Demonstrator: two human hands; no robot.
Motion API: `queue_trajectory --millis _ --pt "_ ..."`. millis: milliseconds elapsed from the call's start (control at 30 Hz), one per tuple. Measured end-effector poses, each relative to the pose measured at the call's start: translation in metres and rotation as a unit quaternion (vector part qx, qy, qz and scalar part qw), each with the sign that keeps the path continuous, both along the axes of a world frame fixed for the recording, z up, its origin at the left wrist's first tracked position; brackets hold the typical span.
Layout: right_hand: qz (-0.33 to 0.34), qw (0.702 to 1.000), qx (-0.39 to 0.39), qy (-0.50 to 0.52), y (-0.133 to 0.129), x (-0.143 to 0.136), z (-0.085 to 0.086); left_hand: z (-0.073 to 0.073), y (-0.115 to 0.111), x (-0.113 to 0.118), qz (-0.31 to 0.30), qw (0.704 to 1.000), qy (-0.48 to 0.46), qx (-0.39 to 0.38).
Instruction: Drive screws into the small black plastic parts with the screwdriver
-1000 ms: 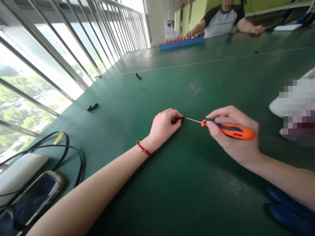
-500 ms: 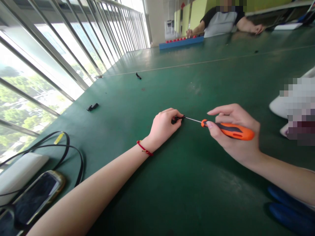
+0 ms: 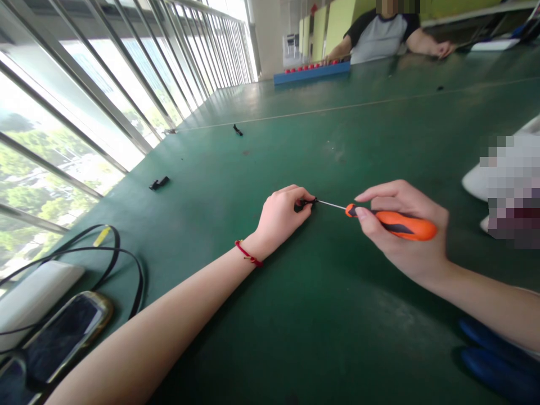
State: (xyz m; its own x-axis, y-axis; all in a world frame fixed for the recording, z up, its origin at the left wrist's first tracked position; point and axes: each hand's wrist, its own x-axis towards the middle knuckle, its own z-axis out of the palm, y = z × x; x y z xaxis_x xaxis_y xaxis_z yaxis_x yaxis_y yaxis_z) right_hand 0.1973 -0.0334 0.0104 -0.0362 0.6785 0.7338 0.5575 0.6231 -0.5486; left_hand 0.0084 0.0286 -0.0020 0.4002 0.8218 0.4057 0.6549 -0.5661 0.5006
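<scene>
In the middle of the head view my left hand [image 3: 283,212] pinches a small black part [image 3: 304,203] down at the green tabletop [image 3: 270,152]; the fingers cover much of it, so its kind is unclear. To the right, my right hand [image 3: 411,242] is closed round the orange and black handle of a screwdriver [image 3: 411,226]. Its thin metal shaft points left, and the tip meets the black part at my left fingertips. A red cord bracelet [image 3: 248,254] circles my left wrist.
Two small black pieces [image 3: 159,183] [image 3: 238,130] lie to the left and farther back. At lower left are a phone [image 3: 59,337], a white power bank-like box [image 3: 42,292] and black cables [image 3: 141,281]. A person [image 3: 377,36] sits across, by a blue rack [image 3: 312,73]. Metal railings [image 3: 126,84] border the left.
The screwdriver handle has turned about its axis in my right hand, whose thumb and forefinger shifted slightly. My left hand stays put. The other person's hand has lowered behind the blue rack.
</scene>
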Motion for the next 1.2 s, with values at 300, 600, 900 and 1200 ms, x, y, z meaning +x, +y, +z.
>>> queue_trajectory --millis 300,600,900,1200 --pt "0.031 0.997 0.039 0.058 0.01 0.001 -0.003 0.0 0.0 0.0 -0.005 1.0 0.0 0.003" --pt "0.022 0.998 0.039 0.032 0.003 -0.002 0.0 -0.001 0.0 0.0 0.001 1.0 0.001 0.004" --pt "-0.014 1.0 0.001 -0.011 0.002 0.0 0.002 0.0 0.0 0.0 -0.001 1.0 0.003 0.005" --pt "0.035 0.993 0.078 0.081 0.008 -0.001 -0.001 0.0 0.0 -0.001 -0.002 1.0 0.003 0.004"
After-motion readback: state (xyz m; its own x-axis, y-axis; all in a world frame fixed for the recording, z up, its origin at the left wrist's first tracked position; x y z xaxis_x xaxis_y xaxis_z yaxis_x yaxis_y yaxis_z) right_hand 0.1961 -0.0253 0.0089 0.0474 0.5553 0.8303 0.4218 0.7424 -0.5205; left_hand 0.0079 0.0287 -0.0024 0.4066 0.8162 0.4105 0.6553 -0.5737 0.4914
